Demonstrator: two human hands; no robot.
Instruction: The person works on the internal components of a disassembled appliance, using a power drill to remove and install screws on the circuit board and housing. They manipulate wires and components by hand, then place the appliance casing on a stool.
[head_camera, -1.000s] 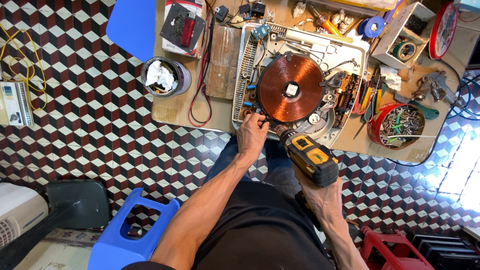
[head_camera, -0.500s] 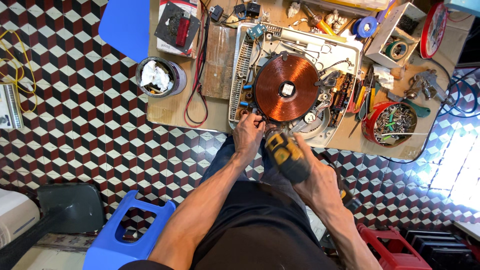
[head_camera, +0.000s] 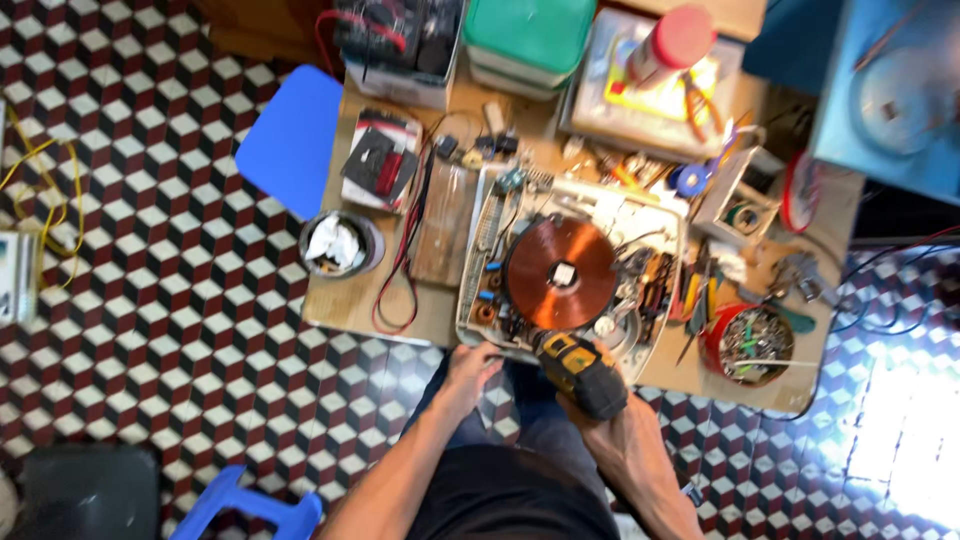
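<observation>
Cordless drill (head_camera: 583, 372), yellow and black, is being gripped by the right hand (head_camera: 612, 420) at the near edge of the worktop (head_camera: 345, 305), with the fingers wrapped tightly around its handle and its nose being pointed at the near side of the opened white appliance casing (head_camera: 640, 225). That casing is being shown lying flat toward the middle of the worktop, with a round copper coil (head_camera: 560, 273) exposed inside it. The near left corner of the casing is being touched by the left hand (head_camera: 470, 367), the fingers being curled over its rim; whether anything small is being pinched there cannot be told. A red tub of screws (head_camera: 748, 343) is being seen near the right near corner, a metal bowl with crumpled paper (head_camera: 340, 243) at the left edge, and a red and black cable (head_camera: 398, 285) just beside the casing. A blue stool (head_camera: 290, 140) is being seen beyond the left edge, over the chequered floor (head_camera: 150, 330).
</observation>
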